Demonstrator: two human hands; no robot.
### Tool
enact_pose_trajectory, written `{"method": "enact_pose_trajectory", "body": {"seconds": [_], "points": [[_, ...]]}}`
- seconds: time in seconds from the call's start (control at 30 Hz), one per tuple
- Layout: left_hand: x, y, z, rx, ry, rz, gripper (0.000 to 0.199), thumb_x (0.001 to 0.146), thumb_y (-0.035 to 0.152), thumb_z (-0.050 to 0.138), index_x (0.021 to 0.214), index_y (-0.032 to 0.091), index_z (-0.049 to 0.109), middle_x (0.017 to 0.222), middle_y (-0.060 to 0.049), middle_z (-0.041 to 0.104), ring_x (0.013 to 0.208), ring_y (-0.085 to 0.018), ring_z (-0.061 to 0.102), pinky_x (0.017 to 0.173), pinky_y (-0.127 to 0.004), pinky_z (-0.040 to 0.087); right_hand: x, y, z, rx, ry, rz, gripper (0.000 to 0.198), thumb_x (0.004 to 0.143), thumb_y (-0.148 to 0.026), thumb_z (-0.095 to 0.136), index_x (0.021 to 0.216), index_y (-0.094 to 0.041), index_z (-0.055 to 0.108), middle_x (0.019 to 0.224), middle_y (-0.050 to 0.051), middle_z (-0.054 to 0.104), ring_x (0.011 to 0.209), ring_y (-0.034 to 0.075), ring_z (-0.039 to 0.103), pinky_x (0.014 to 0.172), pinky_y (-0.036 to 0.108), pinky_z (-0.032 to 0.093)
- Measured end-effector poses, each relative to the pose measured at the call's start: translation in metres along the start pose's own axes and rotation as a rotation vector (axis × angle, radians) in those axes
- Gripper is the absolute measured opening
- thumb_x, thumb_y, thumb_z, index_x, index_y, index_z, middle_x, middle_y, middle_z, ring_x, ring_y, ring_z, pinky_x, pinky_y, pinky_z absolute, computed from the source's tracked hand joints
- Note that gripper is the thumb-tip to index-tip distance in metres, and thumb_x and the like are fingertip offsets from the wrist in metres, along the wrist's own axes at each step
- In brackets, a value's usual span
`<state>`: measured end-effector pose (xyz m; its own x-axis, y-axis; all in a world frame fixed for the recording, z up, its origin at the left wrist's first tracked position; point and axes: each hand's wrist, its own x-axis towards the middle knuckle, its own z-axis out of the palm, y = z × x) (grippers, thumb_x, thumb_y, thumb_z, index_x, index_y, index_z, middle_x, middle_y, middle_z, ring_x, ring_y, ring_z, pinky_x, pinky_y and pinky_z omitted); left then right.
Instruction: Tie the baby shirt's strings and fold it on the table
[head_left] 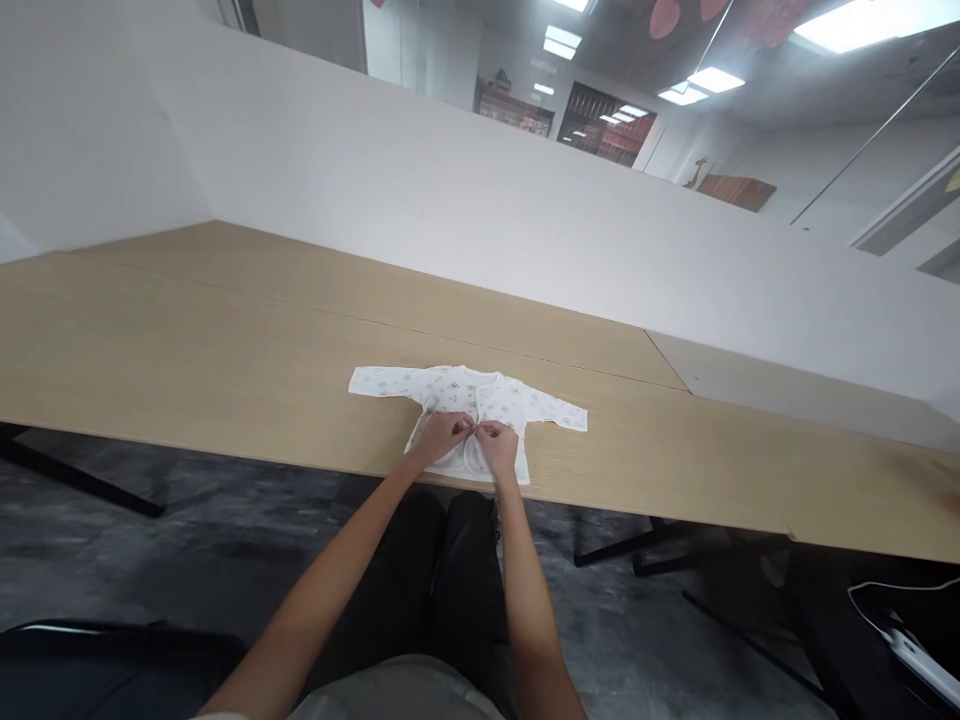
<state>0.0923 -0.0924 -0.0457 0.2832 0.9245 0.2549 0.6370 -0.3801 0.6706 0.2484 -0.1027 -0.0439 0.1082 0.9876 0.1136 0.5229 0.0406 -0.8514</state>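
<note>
A small white baby shirt point(501, 398) with a fine printed pattern lies face up on the wooden table, its sleeves spread out to both sides. Along its front opening, about halfway down, my left hand point(444, 435) pinches the fabric from the left. Close beside it, my right hand point(498, 443) pinches the other edge, and the fingertips of both hands nearly meet. Whatever fastener sits between the fingers is too small to make out. Below the hands the two front edges part slightly toward the hem.
The long wooden table point(247, 345) runs across the view against a white wall point(420, 215) with glass above it. A dark chair point(112, 670) stands at lower left. At lower right, a white power strip point(926, 668) with a cable lies on a dark surface.
</note>
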Motion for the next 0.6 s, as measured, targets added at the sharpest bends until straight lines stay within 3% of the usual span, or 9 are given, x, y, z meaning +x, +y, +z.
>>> {"method": "enact_pose_trajectory", "body": {"seconds": [0.6], "points": [[-0.0009, -0.0015, 0.0004, 0.017, 0.01, 0.004, 0.029, 0.09, 0.042, 0.048, 0.086, 0.02, 0.068, 0.067, 0.0, 0.064, 0.064, -0.015, 0.057, 0.068, -0.027, 0.04, -0.0004, 0.0007, 0.001, 0.021, 0.007, 0.012, 0.019, 0.078, -0.026, 0.06, 0.083, -0.019, 0.076, 0.088, 0.005, 0.078, 0.083, 0.019, 0.072, 0.079, 0.025, 0.052]]}}
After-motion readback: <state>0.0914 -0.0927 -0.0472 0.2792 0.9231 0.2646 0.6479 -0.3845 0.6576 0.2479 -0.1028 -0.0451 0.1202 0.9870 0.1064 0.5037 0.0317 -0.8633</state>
